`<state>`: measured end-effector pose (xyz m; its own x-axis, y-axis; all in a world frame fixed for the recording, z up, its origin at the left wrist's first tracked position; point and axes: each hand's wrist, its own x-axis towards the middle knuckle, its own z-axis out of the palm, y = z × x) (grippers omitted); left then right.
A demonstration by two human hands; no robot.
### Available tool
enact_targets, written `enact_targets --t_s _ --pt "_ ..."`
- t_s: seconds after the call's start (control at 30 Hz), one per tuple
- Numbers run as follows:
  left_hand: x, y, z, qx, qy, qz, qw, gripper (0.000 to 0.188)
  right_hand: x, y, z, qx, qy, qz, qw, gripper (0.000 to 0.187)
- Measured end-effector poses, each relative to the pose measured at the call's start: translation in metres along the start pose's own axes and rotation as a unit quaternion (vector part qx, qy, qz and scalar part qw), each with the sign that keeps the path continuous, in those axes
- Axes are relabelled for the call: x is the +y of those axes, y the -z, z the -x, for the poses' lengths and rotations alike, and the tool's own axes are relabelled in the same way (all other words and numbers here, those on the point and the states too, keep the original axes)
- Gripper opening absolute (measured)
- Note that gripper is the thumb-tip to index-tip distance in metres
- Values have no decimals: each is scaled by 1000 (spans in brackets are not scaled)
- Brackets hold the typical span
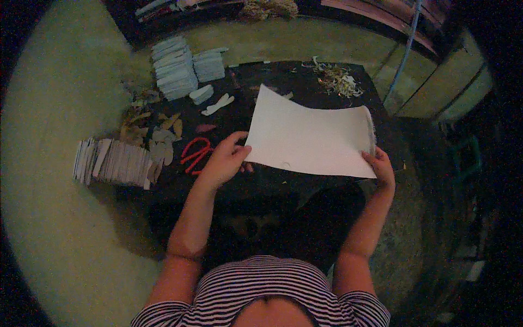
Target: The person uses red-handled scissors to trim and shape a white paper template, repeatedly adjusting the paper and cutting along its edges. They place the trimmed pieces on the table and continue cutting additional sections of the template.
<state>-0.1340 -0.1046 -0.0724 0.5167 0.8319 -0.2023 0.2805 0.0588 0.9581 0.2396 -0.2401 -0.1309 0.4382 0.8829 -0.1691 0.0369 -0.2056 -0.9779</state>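
A large white sheet [310,133] is held flat above a black mat [256,82] on the floor. My left hand [224,159] grips the sheet's near left corner, thumb on top. My right hand [380,166] pinches its near right corner, where the edge looks frayed. Red-handled scissors [196,152] lie on the mat just left of my left hand. My forearms come up from the bottom of the picture.
Stacks of pale blue-grey cut sheets [175,68] stand at the mat's far left. A row of white cut pieces [111,161] lies on the floor to the left. Small scraps [158,136] and a pile of trimmings [338,79] lie around.
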Motion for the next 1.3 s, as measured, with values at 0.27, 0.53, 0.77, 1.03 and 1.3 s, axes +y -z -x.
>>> enact_targets --t_s 0.27,0.53,0.77,1.03,1.3 --pt "80 -62 -104 -87 -35 -65 993 34 -12 89 -17 118 21 -76 990 30" --pt "66 -110 -263 -68 5 -21 997 30 -50 117 -71 227 137 -85 960 28" --pt "-25 -130 -358 4 -54 104 993 20 -18 91 -127 311 269 76 908 26" --pt "-29 -103 -341 122 -68 35 990 16 -36 44 -95 275 295 62 913 26" --pt "29 -105 -255 20 -104 -36 994 19 36 122 -112 325 222 208 896 28"
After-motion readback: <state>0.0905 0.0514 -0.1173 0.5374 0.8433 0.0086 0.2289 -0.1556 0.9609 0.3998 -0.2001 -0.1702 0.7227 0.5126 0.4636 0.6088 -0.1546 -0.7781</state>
